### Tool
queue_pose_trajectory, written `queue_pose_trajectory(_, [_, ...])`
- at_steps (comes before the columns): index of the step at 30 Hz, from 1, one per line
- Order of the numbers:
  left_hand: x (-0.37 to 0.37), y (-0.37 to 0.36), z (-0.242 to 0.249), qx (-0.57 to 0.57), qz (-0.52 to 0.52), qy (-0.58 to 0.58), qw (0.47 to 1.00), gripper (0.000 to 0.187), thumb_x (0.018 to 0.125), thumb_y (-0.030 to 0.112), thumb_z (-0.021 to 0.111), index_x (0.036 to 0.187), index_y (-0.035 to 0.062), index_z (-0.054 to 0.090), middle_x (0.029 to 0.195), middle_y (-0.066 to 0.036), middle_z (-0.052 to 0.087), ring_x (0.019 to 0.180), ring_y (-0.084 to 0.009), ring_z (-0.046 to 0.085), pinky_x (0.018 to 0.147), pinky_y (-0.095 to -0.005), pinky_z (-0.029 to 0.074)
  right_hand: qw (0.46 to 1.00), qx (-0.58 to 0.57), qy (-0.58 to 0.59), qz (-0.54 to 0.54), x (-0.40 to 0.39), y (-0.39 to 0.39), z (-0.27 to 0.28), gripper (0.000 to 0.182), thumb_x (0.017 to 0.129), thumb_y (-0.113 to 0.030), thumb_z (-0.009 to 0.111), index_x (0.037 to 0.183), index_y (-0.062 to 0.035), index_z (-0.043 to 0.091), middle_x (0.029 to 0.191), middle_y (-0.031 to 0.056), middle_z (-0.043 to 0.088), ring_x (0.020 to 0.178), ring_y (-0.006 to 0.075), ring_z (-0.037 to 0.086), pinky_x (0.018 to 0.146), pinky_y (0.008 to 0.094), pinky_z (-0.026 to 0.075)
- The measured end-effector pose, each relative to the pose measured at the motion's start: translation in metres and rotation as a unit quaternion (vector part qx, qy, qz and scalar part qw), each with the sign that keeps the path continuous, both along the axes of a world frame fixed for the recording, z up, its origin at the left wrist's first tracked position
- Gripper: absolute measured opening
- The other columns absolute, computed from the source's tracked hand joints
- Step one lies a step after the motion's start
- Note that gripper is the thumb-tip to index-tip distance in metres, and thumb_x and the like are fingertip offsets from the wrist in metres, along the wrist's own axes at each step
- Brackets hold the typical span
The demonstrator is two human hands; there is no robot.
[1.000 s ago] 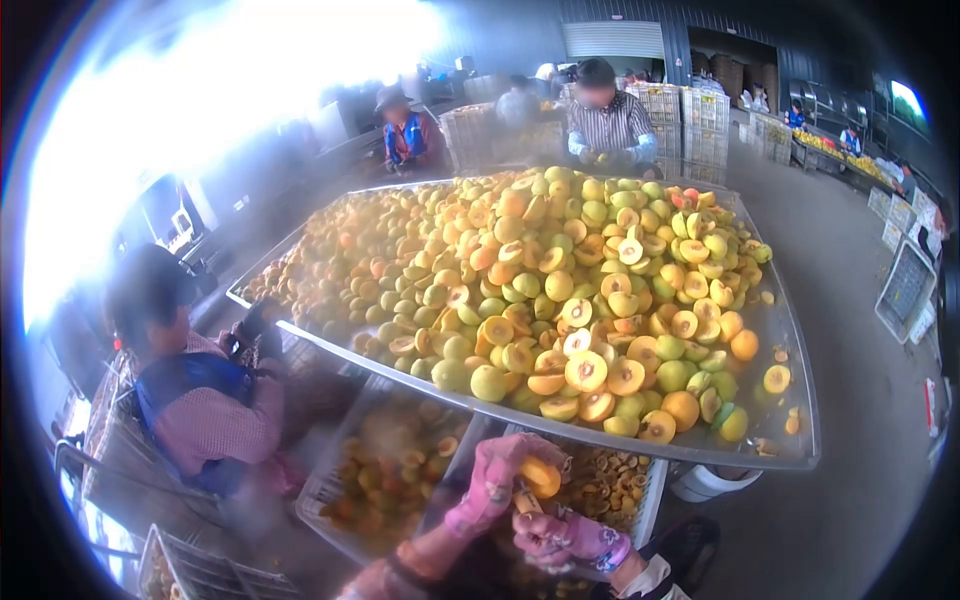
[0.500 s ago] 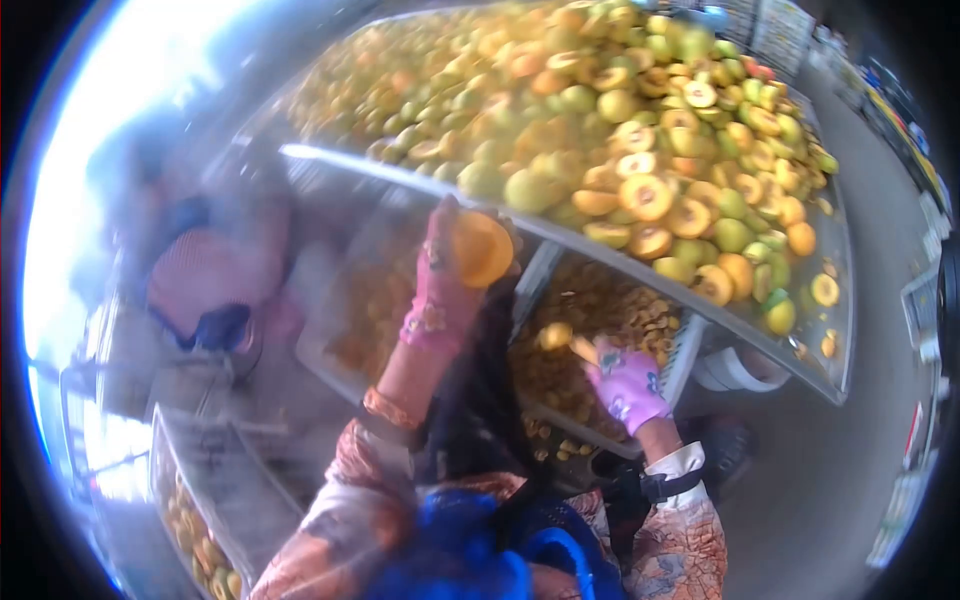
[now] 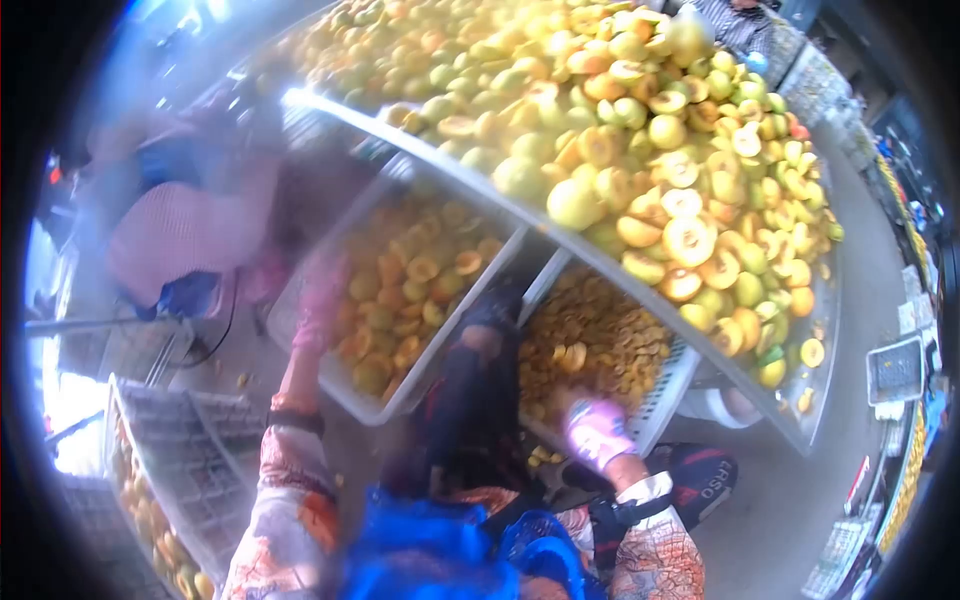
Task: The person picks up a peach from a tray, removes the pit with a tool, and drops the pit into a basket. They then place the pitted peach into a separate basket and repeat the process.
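Note:
Smeared by motion, my left hand in a pink glove is at the left side of a white crate holding yellow peach halves. Its fingers are too blurred to show whether they hold anything. My right hand, in a pink patterned glove, is closed at the near edge of a second crate filled with small brown-yellow pieces that look like pits. What the right fingers grip is hidden. Above both crates lies a large heap of cut peaches on a metal-edged table.
At the left, beyond my left hand, another person wears a pink cap. A second person stands behind the heap. A crate of fruit is at lower left, a white bucket under the table, and a grey crate at far right.
My left hand has gone down and left from the table edge, where it held a peach half, to the left crate. My right hand has lowered; the thin orange tool it held no longer shows.

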State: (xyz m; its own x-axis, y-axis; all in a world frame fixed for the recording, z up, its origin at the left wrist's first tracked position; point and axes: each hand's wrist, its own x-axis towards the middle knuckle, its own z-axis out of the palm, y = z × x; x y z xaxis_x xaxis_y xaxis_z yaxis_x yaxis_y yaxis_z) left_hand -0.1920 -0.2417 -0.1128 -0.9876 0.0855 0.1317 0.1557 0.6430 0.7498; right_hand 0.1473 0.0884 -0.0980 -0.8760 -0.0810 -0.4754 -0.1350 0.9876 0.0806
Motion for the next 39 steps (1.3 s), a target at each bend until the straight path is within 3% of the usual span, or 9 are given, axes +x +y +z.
queue_pose_trajectory(5, [0.027, 0.143, 0.098, 0.040, -0.191, 0.136, 0.971, 0.040, 0.084, 0.013, 0.069, 0.122, 0.0055, 0.058, 0.118, -0.017, 0.060, 0.106, -0.0289, 0.059, 0.091, -0.0359, 0.048, 0.927, -0.156, 0.127, -0.317, -0.008, -0.004, 0.020, 0.032, 0.090, -0.031, 0.050, 0.103, -0.0050, 0.063, 0.085, 0.0179, 0.069, 0.076, 0.0354, 0.068, 0.066, 0.0474, 0.053])
queue_pose_trajectory(12, [0.008, 0.265, 0.116, -0.156, -0.277, 0.232, 0.919, 0.051, 0.070, 0.019, 0.079, 0.117, 0.0068, 0.061, 0.115, -0.020, 0.059, 0.098, -0.0338, 0.060, 0.090, -0.0397, 0.048, 0.945, -0.209, -0.003, -0.253, -0.007, -0.002, 0.017, 0.041, 0.095, -0.035, 0.044, 0.133, -0.0195, 0.049, 0.104, 0.0147, 0.065, 0.089, 0.0370, 0.063, 0.081, 0.0465, 0.047])
queue_pose_trajectory(14, [-0.015, 0.269, 0.115, -0.108, -0.346, 0.159, 0.918, 0.048, 0.073, 0.023, 0.079, 0.114, 0.0046, 0.061, 0.109, -0.015, 0.063, 0.094, -0.0304, 0.062, 0.084, -0.0373, 0.050, 0.898, -0.262, 0.051, -0.349, -0.015, 0.000, 0.039, 0.044, 0.096, -0.040, 0.045, 0.130, -0.0130, 0.049, 0.102, 0.0164, 0.064, 0.090, 0.0379, 0.063, 0.082, 0.0458, 0.047])
queue_pose_trajectory(18, [0.012, 0.243, 0.145, 0.472, -0.292, -0.216, 0.803, 0.045, 0.091, 0.044, 0.057, 0.115, 0.0067, 0.061, 0.093, -0.006, 0.061, 0.076, -0.0175, 0.060, 0.063, -0.0270, 0.049, 0.796, -0.462, 0.144, -0.365, -0.014, 0.003, 0.055, 0.043, 0.095, -0.041, 0.049, 0.117, -0.0040, 0.049, 0.095, 0.0252, 0.064, 0.092, 0.0445, 0.061, 0.079, 0.0506, 0.047])
queue_pose_trajectory(23, [0.092, 0.218, 0.173, 0.535, -0.392, -0.236, 0.711, 0.037, 0.096, 0.028, 0.054, 0.120, 0.0002, 0.050, 0.094, -0.015, 0.060, 0.081, -0.0201, 0.061, 0.061, -0.0285, 0.049, 0.829, -0.390, 0.267, -0.299, -0.014, 0.001, 0.066, 0.043, 0.093, -0.032, 0.057, 0.124, -0.0027, 0.049, 0.097, 0.0261, 0.062, 0.092, 0.0418, 0.060, 0.080, 0.0459, 0.048])
queue_pose_trajectory(24, [0.110, 0.221, 0.167, 0.468, -0.422, -0.004, 0.776, 0.035, 0.091, 0.006, 0.058, 0.123, -0.0005, 0.044, 0.101, -0.017, 0.059, 0.089, -0.0224, 0.061, 0.067, -0.0298, 0.053, 0.797, -0.429, 0.299, -0.304, -0.016, 0.001, 0.081, 0.042, 0.092, -0.029, 0.059, 0.124, -0.0027, 0.050, 0.101, 0.0252, 0.061, 0.091, 0.0415, 0.060, 0.079, 0.0453, 0.049])
queue_pose_trajectory(27, [0.139, 0.222, 0.170, 0.547, -0.408, -0.108, 0.723, 0.049, 0.083, -0.007, 0.064, 0.126, 0.0000, 0.041, 0.110, -0.016, 0.058, 0.095, -0.0226, 0.062, 0.077, -0.0314, 0.056, 0.778, -0.454, 0.329, -0.284, -0.017, 0.000, 0.125, 0.041, 0.090, -0.026, 0.062, 0.123, -0.0036, 0.053, 0.109, 0.0236, 0.059, 0.087, 0.0396, 0.060, 0.077, 0.0434, 0.049])
queue_pose_trajectory(36, [0.193, 0.228, 0.204, 0.346, -0.364, 0.126, 0.856, 0.020, 0.091, 0.014, 0.053, 0.077, 0.0016, 0.059, 0.094, -0.010, 0.061, 0.084, -0.0227, 0.057, 0.073, -0.0331, 0.046, 0.777, -0.293, 0.504, -0.235, -0.026, -0.036, 0.152, 0.038, 0.090, -0.022, 0.062, 0.122, -0.0028, 0.054, 0.103, 0.0210, 0.062, 0.085, 0.0391, 0.060, 0.075, 0.0446, 0.049])
queue_pose_trajectory(39, [0.192, 0.221, 0.196, 0.268, -0.375, 0.110, 0.881, 0.019, 0.089, 0.007, 0.058, 0.106, 0.0015, 0.059, 0.101, -0.006, 0.062, 0.093, -0.0169, 0.060, 0.085, -0.0272, 0.047, 0.758, -0.386, 0.457, -0.259, -0.024, -0.037, 0.149, 0.037, 0.091, -0.021, 0.061, 0.122, -0.0034, 0.054, 0.105, 0.0214, 0.061, 0.086, 0.0394, 0.059, 0.074, 0.0450, 0.048])
